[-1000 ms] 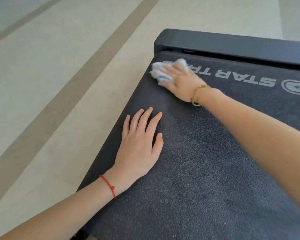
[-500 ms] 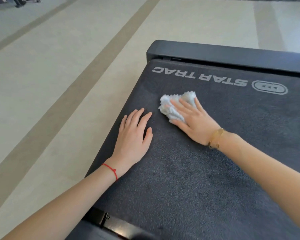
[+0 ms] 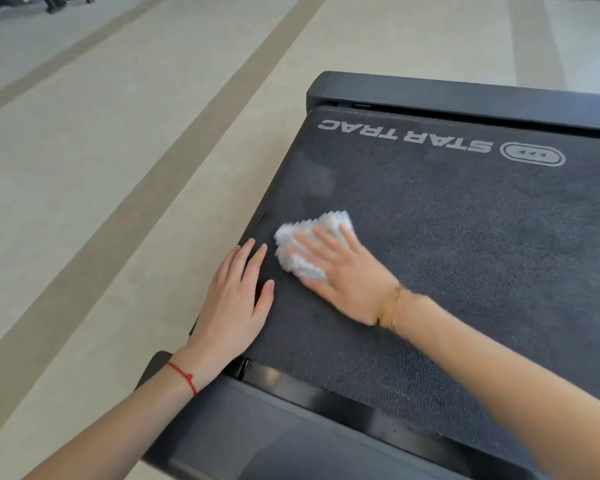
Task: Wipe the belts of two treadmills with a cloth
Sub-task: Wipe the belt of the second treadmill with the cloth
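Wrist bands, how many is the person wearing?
2. A red string bracelet on the left wrist, over the treadmill's near edge; a gold bangle on the right wrist, above the belt. Forearms farther up are out of view.

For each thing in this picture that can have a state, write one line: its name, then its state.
Cloth: crumpled, flat on the belt under the right hand's fingers.
Right hand: fingers straight, pressing the cloth down.
Left hand: flat, resting at the belt's left edge.
Belt: dark, logo uncovered.
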